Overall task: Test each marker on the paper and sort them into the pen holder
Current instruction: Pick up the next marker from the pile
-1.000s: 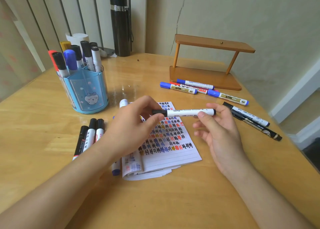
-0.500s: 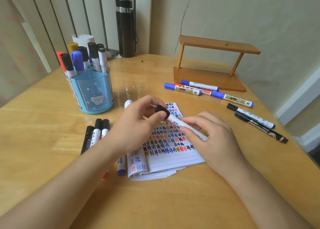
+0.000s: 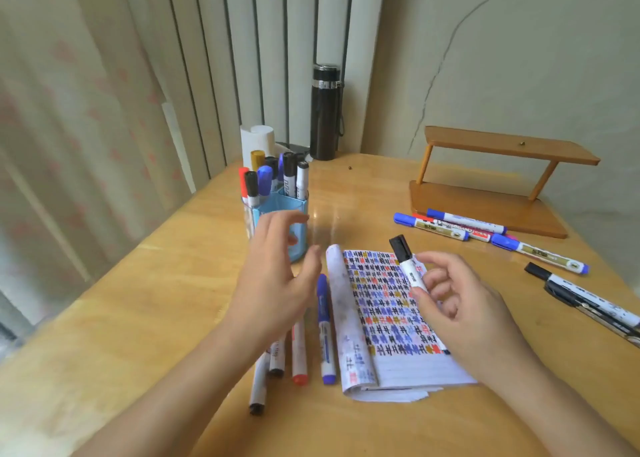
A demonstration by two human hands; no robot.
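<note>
My right hand (image 3: 457,304) pinches a white marker with a black cap (image 3: 406,261), cap pointing up and away, above the paper pad (image 3: 391,321) covered in coloured test marks. My left hand (image 3: 277,276) hovers with fingers spread, holding nothing, between the pad and the blue pen holder (image 3: 277,221), which has several markers standing in it. Beside the pad's left edge lie a blue marker (image 3: 325,328), a red one (image 3: 298,352) and two black ones, partly hidden by my left wrist.
Several blue and red markers (image 3: 485,230) lie in front of a wooden stand (image 3: 495,179) at the back right. Two black markers (image 3: 585,297) lie at the right edge. A black flask (image 3: 325,110) and a white roll (image 3: 258,141) stand behind the holder.
My left hand let go of the marker's cap end and drew back to the left, fingers spread. My right hand now holds the capped marker alone, tilted upward. The camera view lifted.
</note>
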